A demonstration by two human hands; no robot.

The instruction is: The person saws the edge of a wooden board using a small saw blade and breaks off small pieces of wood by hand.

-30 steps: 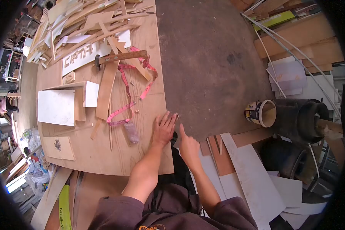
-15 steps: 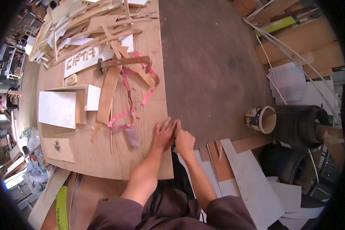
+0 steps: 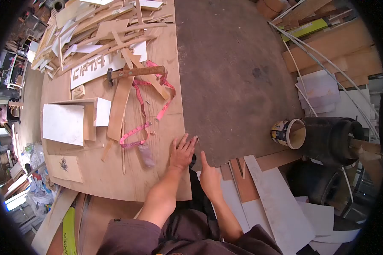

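A person in a dark, short-sleeved shirt works at the edge of a pale wooden tabletop [image 3: 157, 187] in a crowded workshop. The left hand [image 3: 183, 152], at the centre of the frame, lies palm down on the wood by its right edge, fingers open, extended and slightly parted. A tiny object [image 3: 197, 138] shows at its fingertips, too small to identify. The right hand [image 3: 210, 177], just beside it and apart from it, points its index finger up the frame while the other fingers curl toward the palm; whether they close on anything, I cannot tell.

Up the frame from the left hand, a pink measuring tape [image 3: 135, 144] snakes across the tabletop, one end of it near a cloudy, pale-lilac item [image 3: 147, 156]. A wooden-handled hammer [image 3: 134, 72] lies across thin wooden strips [image 3: 120, 106], its dark head to the left. Beyond it, in the upper left, a white board [image 3: 78, 76] bears raised wooden letters beside a heap of offcuts [image 3: 104, 29]. A white-faced box-like piece [image 3: 64, 123] sits at left, above a square of wood [image 3: 74, 174] holding a small cluster of dark bits [image 3: 64, 164].

At right, an open tub [image 3: 281, 131] lies tipped beside a black drum [image 3: 327, 138], above white panels [image 3: 281, 204] at lower right. Another person [image 3: 3, 114] appears, blurred, at the far left.
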